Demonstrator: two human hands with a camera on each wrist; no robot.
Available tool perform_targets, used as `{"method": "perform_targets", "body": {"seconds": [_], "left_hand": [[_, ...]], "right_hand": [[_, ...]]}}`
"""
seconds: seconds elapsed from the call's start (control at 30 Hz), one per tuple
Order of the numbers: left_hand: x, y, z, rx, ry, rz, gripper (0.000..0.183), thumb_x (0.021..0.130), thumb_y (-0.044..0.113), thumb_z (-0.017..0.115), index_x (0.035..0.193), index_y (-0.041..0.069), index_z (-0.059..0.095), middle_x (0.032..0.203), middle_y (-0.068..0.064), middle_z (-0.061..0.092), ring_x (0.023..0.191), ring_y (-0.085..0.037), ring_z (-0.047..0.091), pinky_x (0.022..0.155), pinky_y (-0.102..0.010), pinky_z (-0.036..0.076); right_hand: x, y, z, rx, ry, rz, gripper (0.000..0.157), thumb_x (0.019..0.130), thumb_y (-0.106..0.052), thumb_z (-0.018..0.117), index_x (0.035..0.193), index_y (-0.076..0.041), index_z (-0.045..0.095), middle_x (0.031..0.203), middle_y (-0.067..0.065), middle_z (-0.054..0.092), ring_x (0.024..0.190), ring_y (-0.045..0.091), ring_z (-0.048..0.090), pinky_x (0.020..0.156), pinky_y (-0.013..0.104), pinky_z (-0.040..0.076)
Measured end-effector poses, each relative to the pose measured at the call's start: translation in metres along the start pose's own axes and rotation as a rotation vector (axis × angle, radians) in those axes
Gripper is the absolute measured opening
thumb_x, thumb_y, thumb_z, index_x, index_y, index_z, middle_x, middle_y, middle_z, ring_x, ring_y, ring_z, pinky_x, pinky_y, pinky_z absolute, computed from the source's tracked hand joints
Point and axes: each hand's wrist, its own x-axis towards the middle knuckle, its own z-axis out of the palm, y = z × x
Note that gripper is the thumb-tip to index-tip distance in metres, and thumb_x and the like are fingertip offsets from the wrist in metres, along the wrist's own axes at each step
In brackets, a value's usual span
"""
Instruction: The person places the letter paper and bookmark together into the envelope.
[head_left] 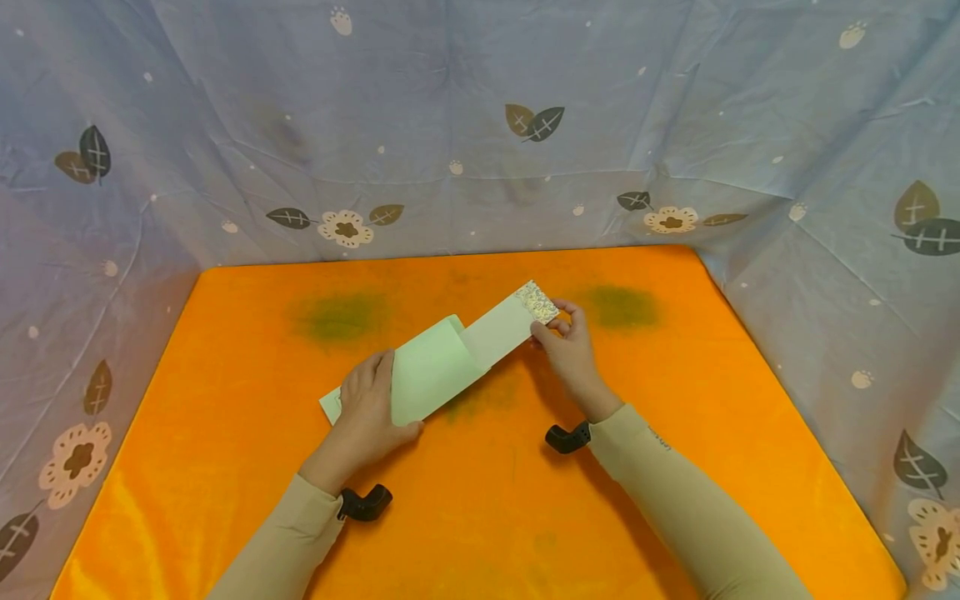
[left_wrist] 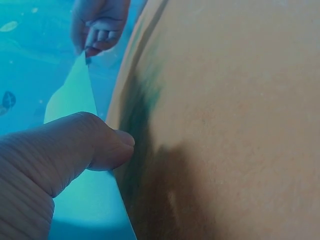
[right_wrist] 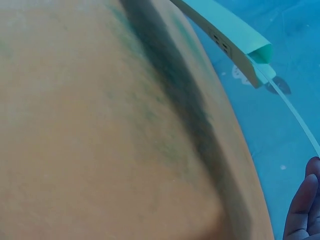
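Note:
My left hand (head_left: 369, 410) grips a pale green paper sleeve (head_left: 435, 371), its thumb along the near edge. Out of the sleeve's upper right end sticks a flat white card (head_left: 497, 332) with a speckled tip (head_left: 537, 302). My right hand (head_left: 572, 354) pinches the card near that tip. Past the left hand, a pale end (head_left: 327, 405) shows at the lower left. In the right wrist view the sleeve (right_wrist: 235, 27) gapes at its mouth, and the card (right_wrist: 298, 114) runs edge-on to the fingers (right_wrist: 303, 205). The left palm hides part of the sleeve.
An orange cloth (head_left: 480, 508) with dark green smudges covers the table. Grey-blue patterned curtains (head_left: 450, 100) stand behind and at both sides. A black device (head_left: 366, 503) is on the left wrist, another (head_left: 567, 437) on the right.

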Motion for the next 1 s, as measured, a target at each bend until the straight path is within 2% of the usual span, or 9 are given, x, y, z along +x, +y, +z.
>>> {"method": "perform_targets", "body": {"seconds": [0.13,0.3,0.4,0.77,1.0], "left_hand": [[0.000,0.001,-0.001,0.001,-0.003,-0.004,0.110,0.070,0.036,0.084,0.150,-0.004,0.020,0.147,-0.026,0.023,0.133,-0.044,0.020,0.109,-0.057,0.011],[-0.001,0.001,-0.002,0.002,-0.009,-0.008,0.110,0.070,0.037,0.083,0.150,-0.004,0.019,0.148,-0.026,0.023,0.133,-0.044,0.019,0.109,-0.057,0.011],[-0.001,0.001,-0.002,-0.001,-0.010,-0.009,0.110,0.070,0.037,0.083,0.150,-0.003,0.019,0.148,-0.026,0.023,0.134,-0.044,0.019,0.109,-0.058,0.011],[-0.001,0.000,-0.003,0.000,-0.005,-0.006,0.110,0.070,0.037,0.083,0.150,-0.004,0.019,0.147,-0.026,0.023,0.133,-0.044,0.020,0.109,-0.058,0.011],[0.000,0.000,-0.002,0.000,-0.002,-0.004,0.111,0.070,0.037,0.083,0.150,-0.004,0.019,0.147,-0.026,0.024,0.133,-0.044,0.020,0.109,-0.057,0.011]], "right_hand": [[-0.003,-0.001,0.004,-0.002,-0.003,0.019,0.053,0.095,-0.008,0.062,0.139,-0.010,0.033,0.089,0.013,0.051,0.093,0.050,0.055,0.086,0.047,0.052],[-0.007,-0.008,0.007,0.014,-0.024,0.057,0.057,0.095,-0.005,0.060,0.143,-0.006,0.028,0.090,0.015,0.049,0.097,0.053,0.052,0.091,0.054,0.047],[-0.006,-0.004,0.008,0.009,-0.025,0.050,0.057,0.095,-0.006,0.060,0.143,-0.008,0.029,0.090,0.015,0.049,0.096,0.052,0.053,0.093,0.056,0.045],[-0.008,0.000,0.013,0.005,-0.035,0.024,0.054,0.095,-0.006,0.061,0.140,-0.008,0.031,0.090,0.017,0.050,0.095,0.052,0.054,0.089,0.053,0.049],[-0.008,0.004,0.016,0.005,-0.038,0.033,0.053,0.094,-0.006,0.061,0.138,-0.008,0.032,0.090,0.017,0.050,0.091,0.049,0.056,0.083,0.046,0.053]]}}
